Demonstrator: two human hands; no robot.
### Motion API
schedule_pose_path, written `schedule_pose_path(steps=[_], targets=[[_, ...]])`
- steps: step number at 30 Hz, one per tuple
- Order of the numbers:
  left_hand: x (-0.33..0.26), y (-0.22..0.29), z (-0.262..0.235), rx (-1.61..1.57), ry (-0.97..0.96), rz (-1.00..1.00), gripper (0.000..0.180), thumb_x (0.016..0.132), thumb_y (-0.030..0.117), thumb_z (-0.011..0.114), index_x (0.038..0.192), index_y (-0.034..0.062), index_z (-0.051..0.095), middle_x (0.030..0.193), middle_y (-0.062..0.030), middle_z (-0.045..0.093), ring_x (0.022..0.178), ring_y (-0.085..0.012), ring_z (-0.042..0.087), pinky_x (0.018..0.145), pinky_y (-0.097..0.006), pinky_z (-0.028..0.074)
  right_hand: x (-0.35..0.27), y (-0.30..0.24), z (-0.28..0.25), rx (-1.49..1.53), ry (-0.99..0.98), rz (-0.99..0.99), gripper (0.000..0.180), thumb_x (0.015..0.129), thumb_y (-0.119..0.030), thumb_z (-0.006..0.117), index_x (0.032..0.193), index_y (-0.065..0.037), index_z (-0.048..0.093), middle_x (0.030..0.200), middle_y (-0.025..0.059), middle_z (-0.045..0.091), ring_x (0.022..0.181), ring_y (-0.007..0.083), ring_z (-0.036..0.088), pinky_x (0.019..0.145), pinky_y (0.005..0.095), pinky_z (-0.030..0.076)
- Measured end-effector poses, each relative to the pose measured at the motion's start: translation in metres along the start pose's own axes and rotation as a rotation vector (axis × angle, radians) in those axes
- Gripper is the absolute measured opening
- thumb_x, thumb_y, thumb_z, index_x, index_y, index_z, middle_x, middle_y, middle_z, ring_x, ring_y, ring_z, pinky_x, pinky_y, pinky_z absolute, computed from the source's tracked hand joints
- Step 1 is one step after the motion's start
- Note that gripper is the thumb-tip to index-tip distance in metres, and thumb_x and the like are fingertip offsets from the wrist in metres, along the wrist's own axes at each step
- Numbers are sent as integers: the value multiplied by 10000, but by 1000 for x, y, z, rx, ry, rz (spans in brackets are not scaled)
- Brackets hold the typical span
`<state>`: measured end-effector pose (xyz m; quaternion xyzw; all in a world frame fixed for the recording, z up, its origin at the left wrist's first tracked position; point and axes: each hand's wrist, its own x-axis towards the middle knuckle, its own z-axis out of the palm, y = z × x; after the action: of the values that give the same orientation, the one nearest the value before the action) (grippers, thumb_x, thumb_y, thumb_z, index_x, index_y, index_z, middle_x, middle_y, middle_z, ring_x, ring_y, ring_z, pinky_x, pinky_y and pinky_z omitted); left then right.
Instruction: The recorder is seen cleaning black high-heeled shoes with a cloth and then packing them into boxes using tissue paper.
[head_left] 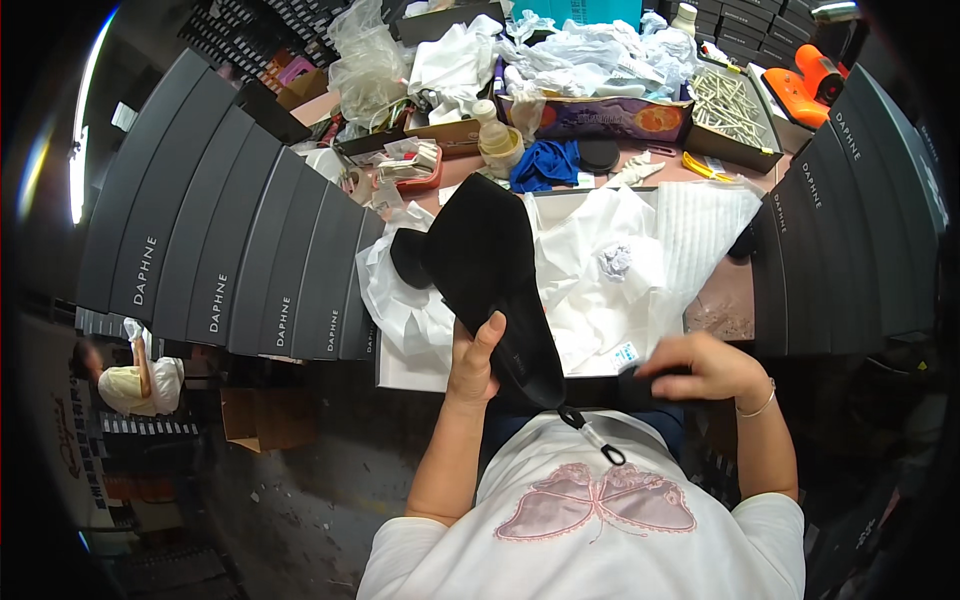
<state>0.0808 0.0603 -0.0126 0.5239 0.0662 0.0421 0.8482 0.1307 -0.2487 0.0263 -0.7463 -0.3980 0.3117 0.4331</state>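
Note:
My left hand [474, 362] is closed around a black shoe [490, 245], thumb lying on its upper side. The shoe is tilted, its narrow end with the insole toward me. From that end hangs a black strap [590, 433] with a loop and a white wrapped section. A rounded black piece [408, 258] shows beside the shoe; whether it belongs to it I cannot tell. Behind lies an open white box [405, 372] with white tissue paper [585, 290] spread in it. My right hand [708, 368], fingers curled and blurred, is off the box's near right corner; anything in its grasp is hidden.
Stacked dark grey shoeboxes flank me at left [180, 230] and right [850, 210]. Along the back are a bottle [490, 125], a blue cloth [545, 165], a tray of pale sticks [728, 105] and an orange tool [800, 88]. Another person [140, 385] is far left.

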Motion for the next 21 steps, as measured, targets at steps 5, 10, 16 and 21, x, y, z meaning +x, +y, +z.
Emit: schedule_pose_path(steps=[5,10,16,21], targets=[[-4,-20,0,-255,-33,-114,703,923,587,479,1308,-1,449,1167,-125,599,1067,-241,609,928,-377,505,67,-52,49,-191,547,-280,392,791,-65,717,1162,3,612,1065,163,591,903,298,622,811,340,504],[-4,-17,-1,-337,62,-107,625,964,540,437,1319,26,445,1206,-91,572,1098,-192,577,952,-348,482,89,-23,113,-607,404,-256,177,727,-81,587,864,26,616,1016,147,602,857,283,619,658,384,505],[-14,-24,17,295,-98,125,686,927,464,572,1375,-17,374,1290,-101,506,1178,-183,497,1028,-316,380,96,-15,100,-372,-392,12,173,771,-82,571,881,28,647,956,194,628,841,294,640,761,413,507],[-3,-30,13,-248,33,-320,676,904,596,491,1234,6,519,1092,-124,637,937,-227,653,800,-348,550,56,-20,49,428,-413,-293,210,814,-53,527,943,62,645,860,172,624,789,255,611,742,352,489]])
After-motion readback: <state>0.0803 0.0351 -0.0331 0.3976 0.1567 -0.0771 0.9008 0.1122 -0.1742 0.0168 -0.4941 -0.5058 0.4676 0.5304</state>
